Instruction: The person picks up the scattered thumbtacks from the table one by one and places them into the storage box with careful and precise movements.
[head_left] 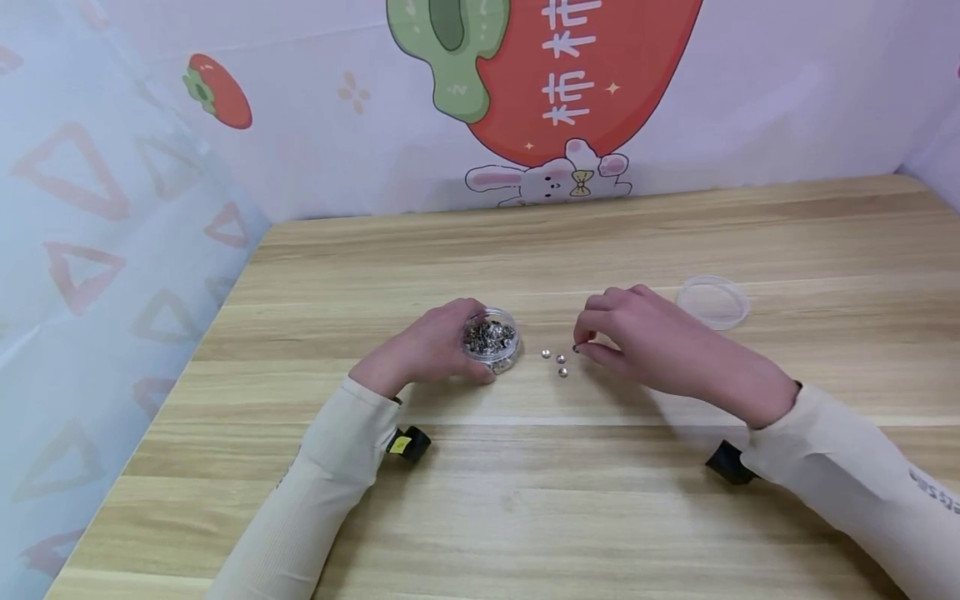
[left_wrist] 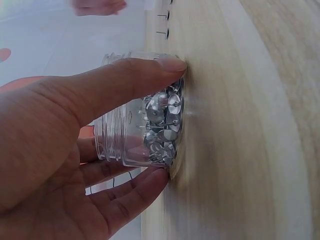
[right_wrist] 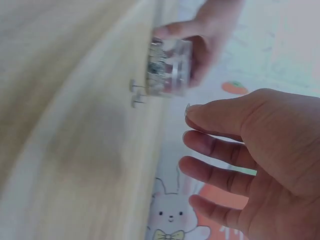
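My left hand grips a small clear round jar standing on the table, thumb on one side and fingers on the other. Silver thumbtacks fill its lower part, and its top is uncovered. Right of the jar, three loose thumbtacks lie on their heads with the pins up, as the wrist views show. Just beyond them, my right hand pinches a thumbtack between thumb and index finger, low over the table. Its other fingers are loosely bent. Most of that tack is hidden by the fingertips.
A clear round lid lies flat on the wooden table, behind the right hand. A printed cloth hangs along the back edge and the left side. Black wrist cameras sit under both sleeves.
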